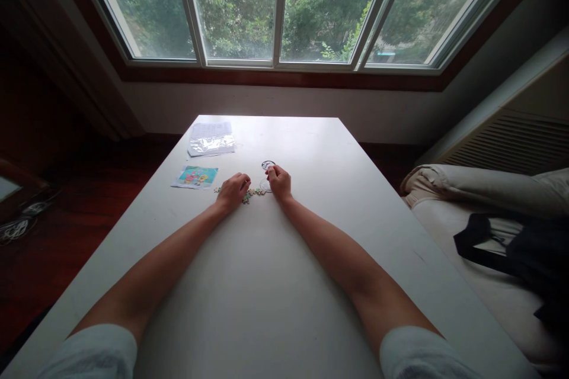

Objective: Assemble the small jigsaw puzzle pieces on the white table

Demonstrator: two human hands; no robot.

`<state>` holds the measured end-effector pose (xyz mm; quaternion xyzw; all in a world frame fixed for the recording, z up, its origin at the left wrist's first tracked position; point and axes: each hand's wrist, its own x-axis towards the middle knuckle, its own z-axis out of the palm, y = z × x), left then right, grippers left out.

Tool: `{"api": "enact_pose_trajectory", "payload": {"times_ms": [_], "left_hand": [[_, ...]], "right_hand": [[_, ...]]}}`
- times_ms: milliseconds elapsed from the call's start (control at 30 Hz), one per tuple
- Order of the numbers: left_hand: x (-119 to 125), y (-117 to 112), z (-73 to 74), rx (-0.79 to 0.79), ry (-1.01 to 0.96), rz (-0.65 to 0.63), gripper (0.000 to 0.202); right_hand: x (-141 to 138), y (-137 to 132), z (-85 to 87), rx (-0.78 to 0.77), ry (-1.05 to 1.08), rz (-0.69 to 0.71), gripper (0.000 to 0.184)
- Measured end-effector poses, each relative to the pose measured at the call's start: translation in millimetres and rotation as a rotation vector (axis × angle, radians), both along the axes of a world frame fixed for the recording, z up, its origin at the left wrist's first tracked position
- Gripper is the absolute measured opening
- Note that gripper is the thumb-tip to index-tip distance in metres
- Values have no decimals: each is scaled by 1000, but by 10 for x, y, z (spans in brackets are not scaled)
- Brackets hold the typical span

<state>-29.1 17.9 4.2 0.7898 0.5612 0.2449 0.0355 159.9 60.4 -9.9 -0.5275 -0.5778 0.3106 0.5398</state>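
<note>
Both my forearms stretch out over a white table point(311, 249). My left hand point(232, 190) rests knuckles-up with fingers curled over a small scatter of colourful puzzle pieces point(251, 193). My right hand point(279, 181) is closed in a pinch beside a small clear round container with a dark rim point(268, 164); what the fingers hold is too small to make out. A colourful picture card point(196, 177) lies just left of my left hand.
A clear plastic bag point(210, 138) lies at the far left of the table. A wide window point(275, 6) runs behind it. A bed with a dark bag point(524, 254) is at the right, and dark wooden floor with cables point(18, 225) at the left.
</note>
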Motion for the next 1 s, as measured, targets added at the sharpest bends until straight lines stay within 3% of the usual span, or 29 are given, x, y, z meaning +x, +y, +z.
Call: {"api": "enact_pose_trajectory", "payload": {"times_ms": [67, 133, 333, 500, 600, 733, 900, 1000], "left_hand": [[-27, 44, -3, 13, -38, 5, 26], [-52, 84, -2, 11, -70, -1, 28], [-138, 95, 24, -18, -166, -38, 33], [-204, 5, 48, -19, -47, -73, 25], [-239, -14, 80, 3, 2, -42, 22], [-290, -67, 72, -14, 44, 1, 26], [-239, -251, -76, -103, 66, 163, 64], [-130, -325, -151, -146, 92, 160, 85]], "right_hand": [[36, -29, 38, 16, -35, -87, 38], [85, -36, 77, 30, -108, -83, 35], [211, -9, 140, 83, -600, 86, 25], [137, -107, 112, 126, -821, 283, 19], [24, -184, 88, 176, -770, 392, 19], [-66, -213, 55, 184, -515, 508, 21], [-4, -116, 13, 102, -231, 328, 25], [52, -46, -2, 58, -130, 225, 25]]}}
